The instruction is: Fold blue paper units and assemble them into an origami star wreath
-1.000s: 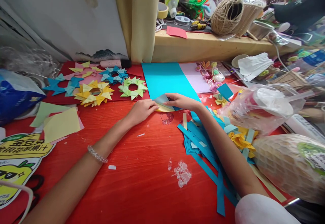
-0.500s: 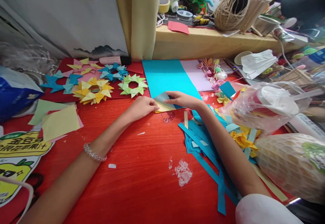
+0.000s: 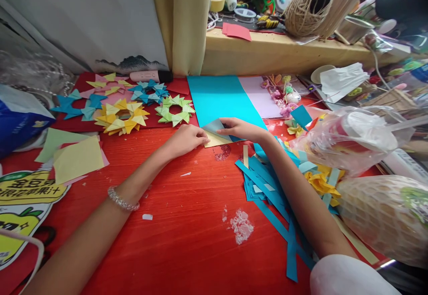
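Note:
A small folded paper piece [image 3: 216,135], pale blue on top and yellow beneath, lies on the red table [image 3: 187,223] at the near edge of a large blue sheet [image 3: 220,98]. My left hand [image 3: 185,139] pinches its left corner with fingers pressed together. My right hand [image 3: 239,129] presses its fingertips on the paper's upper right edge. A bead bracelet [image 3: 122,201] circles my left wrist.
Folded paper wreaths lie at the back left: yellow [image 3: 122,118], green [image 3: 175,110], blue [image 3: 149,92]. Blue paper strips [image 3: 270,192] pile under my right forearm. Plastic bags [image 3: 354,139] crowd the right. Yellow and green squares [image 3: 75,156] lie left. A twine ball [image 3: 309,7] sits on the shelf.
Both hands stay on the small folded paper with only slight finger shifts. The view has tilted a little, so everything sits slightly higher in the frame.

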`<state>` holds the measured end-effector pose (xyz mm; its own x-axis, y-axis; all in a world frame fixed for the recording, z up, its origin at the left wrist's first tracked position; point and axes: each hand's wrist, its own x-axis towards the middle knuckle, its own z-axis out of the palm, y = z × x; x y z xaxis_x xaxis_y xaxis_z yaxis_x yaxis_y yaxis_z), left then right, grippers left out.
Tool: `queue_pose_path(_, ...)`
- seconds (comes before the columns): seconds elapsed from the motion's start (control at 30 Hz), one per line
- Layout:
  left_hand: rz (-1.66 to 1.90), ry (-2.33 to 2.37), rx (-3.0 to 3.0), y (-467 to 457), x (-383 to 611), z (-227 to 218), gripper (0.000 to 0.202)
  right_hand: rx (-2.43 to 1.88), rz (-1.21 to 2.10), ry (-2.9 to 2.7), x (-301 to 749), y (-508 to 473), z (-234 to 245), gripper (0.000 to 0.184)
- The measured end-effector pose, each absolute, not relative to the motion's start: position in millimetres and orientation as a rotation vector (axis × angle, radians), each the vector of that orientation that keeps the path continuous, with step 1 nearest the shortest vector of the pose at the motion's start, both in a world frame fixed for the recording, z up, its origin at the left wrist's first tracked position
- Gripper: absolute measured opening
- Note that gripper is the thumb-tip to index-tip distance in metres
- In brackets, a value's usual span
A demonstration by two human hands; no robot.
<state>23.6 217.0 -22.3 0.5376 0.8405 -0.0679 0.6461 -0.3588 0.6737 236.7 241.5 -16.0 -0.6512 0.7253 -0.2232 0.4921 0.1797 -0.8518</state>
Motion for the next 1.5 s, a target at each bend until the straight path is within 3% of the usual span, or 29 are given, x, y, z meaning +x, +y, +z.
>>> queue_pose_path(0.3,0.395,0.892,2.396,226,2,-27,0.025,-1.128,1.430,-2.170,240,244,-22,0.026)
queue_pose_path(0.43,0.544,1.022,2.391,222,9,-41,0.026,-0.978,1.321,-2.084,238,242,-23,0.047)
queue_pose_path(0.57,0.727,1.179,2.246,224,21,-46,0.025,-1.004,1.165,-2.190,233,241,-17,0.026)
queue_pose_path(0.73,0.840,1.289,2.012,226,31,-45,0.028,-1.133,1.281,-2.266,234,241,-8,0.035)
queue_pose_path(1.23,0.642,1.104,1.449,231,19,-35,0.019,-1.091,1.388,-2.281,235,248,-14,0.023)
queue_pose_path(1.5,0.584,1.089,1.544,231,16,-30,0.015,-1.061,1.399,-2.309,235,249,-17,0.022)
